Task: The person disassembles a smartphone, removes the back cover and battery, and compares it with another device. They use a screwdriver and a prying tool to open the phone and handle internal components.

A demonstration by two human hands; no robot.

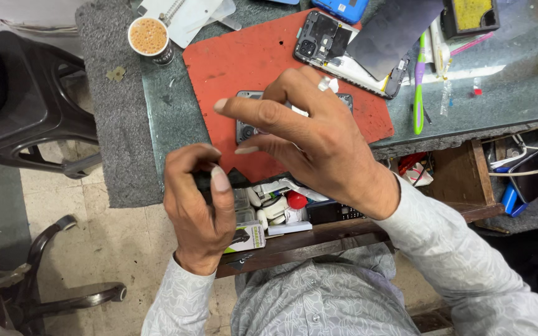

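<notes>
Upper left: cup (148,36) of tea on grey felt (113,118). Lower centre-left: left hand (198,208), fingers curled around a small dark tool (202,180), mostly hidden, so axis and pointing unclear. Centre: right hand (309,140) over the red mat (244,68), fingertips pinching the phone (247,121), long axis left to right across the frame, camera end toward the left. Below: open drawer (287,214) of small parts. Upper centre-right: opened second phone (328,46), lying diagonally. Right: green toothbrush (419,87), near upright.
</notes>
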